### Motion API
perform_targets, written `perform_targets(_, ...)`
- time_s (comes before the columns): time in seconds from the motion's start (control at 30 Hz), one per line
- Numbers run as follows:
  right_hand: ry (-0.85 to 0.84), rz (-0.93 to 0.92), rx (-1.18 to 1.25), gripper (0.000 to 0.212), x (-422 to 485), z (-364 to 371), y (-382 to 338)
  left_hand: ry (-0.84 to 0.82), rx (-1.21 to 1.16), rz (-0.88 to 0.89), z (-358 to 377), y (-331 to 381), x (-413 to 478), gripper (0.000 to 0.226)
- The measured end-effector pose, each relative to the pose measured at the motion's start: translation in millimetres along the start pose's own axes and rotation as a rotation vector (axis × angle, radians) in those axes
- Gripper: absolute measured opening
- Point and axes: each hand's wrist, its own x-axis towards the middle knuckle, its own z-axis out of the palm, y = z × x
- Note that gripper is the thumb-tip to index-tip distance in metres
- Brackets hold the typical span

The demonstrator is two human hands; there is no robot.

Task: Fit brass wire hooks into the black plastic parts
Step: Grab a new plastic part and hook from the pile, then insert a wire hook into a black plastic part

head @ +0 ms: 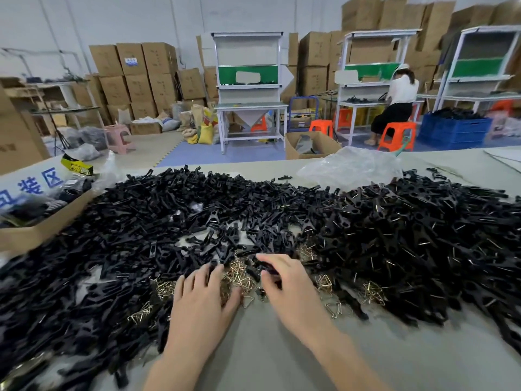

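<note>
Head view: flattening released left hand over brass hooks, probably to pick one; pinching black part in right hand.

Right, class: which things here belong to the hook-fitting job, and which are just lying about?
Job: black plastic parts; brass wire hooks.
Lying about: cardboard box on the left; clear plastic bag; blue crate; orange stool.
</note>
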Motion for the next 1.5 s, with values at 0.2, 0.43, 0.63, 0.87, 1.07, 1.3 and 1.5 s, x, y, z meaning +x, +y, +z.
perform_targets(0.2,-0.124,-0.011,-0.365,0.042,1.3,25.9,14.3,-0.009,0.087,0.017,-1.1,-5.1,18.4,0.032)
perform_targets(0.43,-0.069,-0.002,-0.305,0.021,3.4,20.2,15.4,0.040,-0.113,-0.002,0.7,-4.4,18.4,0.011)
perform_targets(0.63,-0.085,0.014,-0.312,0.023,5.8,18.0,15.7,0.107,-0.242,-0.069,-6.4,-6.1,21.8,0.013)
perform_targets(0.87,-0.091,-0.006,-0.373,0.024,2.3,21.5,15.3,0.160,-0.425,-0.097,-9.0,-1.5,18.3,0.007)
perform_targets(1.07,0.058,0.043,0.042,0.021,6.6,15.0,9.1,0.061,-0.648,-0.076,-11.5,0.8,14.9,0.018)
perform_targets(1.3,-0.108,0.265,0.719,0.034,9.6,4.1,-2.9,-0.047,-1.137,-0.196,-16.7,18.8,14.6,0.024)
perform_targets(1.5,-0.154,0.277,0.850,0.023,9.1,1.2,-8.1,-0.078,-1.313,-0.226,-19.4,26.5,14.0,0.015)
